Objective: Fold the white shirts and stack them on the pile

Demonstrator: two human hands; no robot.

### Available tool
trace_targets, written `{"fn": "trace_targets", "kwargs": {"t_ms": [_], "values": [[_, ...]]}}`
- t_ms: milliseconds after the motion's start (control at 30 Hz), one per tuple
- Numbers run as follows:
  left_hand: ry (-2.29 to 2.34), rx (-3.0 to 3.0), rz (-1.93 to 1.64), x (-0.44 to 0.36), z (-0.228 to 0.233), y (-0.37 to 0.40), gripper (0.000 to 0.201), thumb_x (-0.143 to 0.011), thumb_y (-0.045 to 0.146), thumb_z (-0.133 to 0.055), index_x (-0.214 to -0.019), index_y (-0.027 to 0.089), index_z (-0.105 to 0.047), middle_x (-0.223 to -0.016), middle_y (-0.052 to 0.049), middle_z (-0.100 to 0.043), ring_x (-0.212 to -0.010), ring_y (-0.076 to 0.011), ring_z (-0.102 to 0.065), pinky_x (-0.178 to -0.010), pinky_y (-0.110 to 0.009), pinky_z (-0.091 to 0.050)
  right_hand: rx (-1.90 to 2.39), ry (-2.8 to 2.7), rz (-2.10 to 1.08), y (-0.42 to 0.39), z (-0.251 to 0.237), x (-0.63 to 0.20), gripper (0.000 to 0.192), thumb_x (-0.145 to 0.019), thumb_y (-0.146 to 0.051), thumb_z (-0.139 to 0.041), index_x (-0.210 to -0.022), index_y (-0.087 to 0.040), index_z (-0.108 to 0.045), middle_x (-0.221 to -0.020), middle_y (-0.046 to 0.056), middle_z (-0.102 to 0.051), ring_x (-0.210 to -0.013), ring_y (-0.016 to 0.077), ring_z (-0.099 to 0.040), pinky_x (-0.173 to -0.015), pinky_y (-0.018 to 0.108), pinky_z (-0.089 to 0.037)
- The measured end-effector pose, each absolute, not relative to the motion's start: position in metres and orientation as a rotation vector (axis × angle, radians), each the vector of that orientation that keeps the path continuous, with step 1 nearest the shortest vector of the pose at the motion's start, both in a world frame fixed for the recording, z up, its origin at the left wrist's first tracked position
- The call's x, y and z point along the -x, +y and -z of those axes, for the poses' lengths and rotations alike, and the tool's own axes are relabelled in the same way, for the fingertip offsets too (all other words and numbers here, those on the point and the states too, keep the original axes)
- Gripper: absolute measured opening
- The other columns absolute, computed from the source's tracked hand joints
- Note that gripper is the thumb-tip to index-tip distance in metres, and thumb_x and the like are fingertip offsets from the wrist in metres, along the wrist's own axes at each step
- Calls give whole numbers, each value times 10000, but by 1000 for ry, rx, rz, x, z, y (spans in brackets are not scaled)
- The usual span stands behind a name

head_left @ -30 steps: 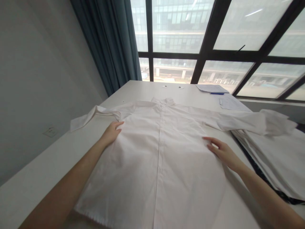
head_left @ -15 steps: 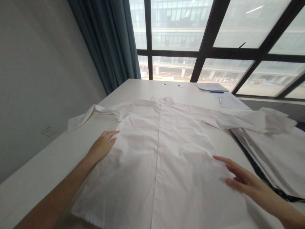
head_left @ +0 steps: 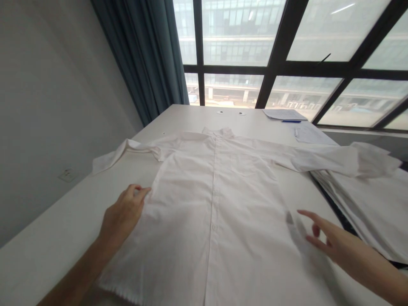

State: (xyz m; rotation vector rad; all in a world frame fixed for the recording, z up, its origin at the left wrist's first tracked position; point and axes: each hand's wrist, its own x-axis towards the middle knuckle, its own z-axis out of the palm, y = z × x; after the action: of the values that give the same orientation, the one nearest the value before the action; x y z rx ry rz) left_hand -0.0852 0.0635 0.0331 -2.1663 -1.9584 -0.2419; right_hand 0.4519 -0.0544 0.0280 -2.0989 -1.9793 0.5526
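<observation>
A white button-up shirt lies front side up and spread flat on the white table, collar toward the far edge by the window, hem at the near edge. Its one sleeve trails toward the table's left edge; the other sleeve reaches right and drapes over a stack of folded white cloth at the right edge. The left hand rests at the shirt's left side seam, thumb and fingertips pinched on the edge of the cloth. The right hand hovers just beside the right side seam, fingers spread and holding nothing. Papers with a blue pen lie near the far right corner.

To handle the side edges well, both hands should likely take the cloth at matching heights, pinch only the top shirt's seam, and keep the placket straight so that no wrinkles form across the front.
</observation>
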Motion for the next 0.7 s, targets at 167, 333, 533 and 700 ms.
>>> {"fn": "trace_targets", "kwargs": {"t_ms": [167,333,533,700], "values": [[-1513,2507,438,19,-29,76,338,-907,164,-405,-1154,182,-636,-1168,-118,-615,-1072,-242,-588,-945,-390,-485,1618,-2277,-122,5,-46,-382,376,-972,-362,-399,-1314,-247,-506,-1203,124,-614,-1076,260,-623,-887,420,-532],[-1308,2756,355,-38,-4,71,436,-960,250,-402,-1389,213,-472,-1452,-123,-468,-1351,-260,-407,-1106,-502,-309,1414,-2489,-118,33,-19,-327,422,-1003,-286,-349,-1410,-253,-456,-1472,71,-463,-1415,245,-309,-1114,472,-335],[-1283,2797,200,-22,6,68,548,-996,435,-346,-1511,266,-271,-1581,-86,-256,-1458,-252,-216,-1154,-500,-182,1588,-2536,-83,28,5,-341,508,-1009,-453,-305,-1506,-350,-285,-1574,-5,-279,-1459,252,-180,-1141,513,-250],[-1406,2709,137,21,12,67,574,-1001,483,-282,-1528,264,-215,-1588,-78,-226,-1468,-239,-188,-1159,-480,-176,1739,-2472,4,17,8,-361,541,-1001,-492,-291,-1511,-312,-285,-1570,3,-274,-1451,244,-212,-1145,497,-250]]}}
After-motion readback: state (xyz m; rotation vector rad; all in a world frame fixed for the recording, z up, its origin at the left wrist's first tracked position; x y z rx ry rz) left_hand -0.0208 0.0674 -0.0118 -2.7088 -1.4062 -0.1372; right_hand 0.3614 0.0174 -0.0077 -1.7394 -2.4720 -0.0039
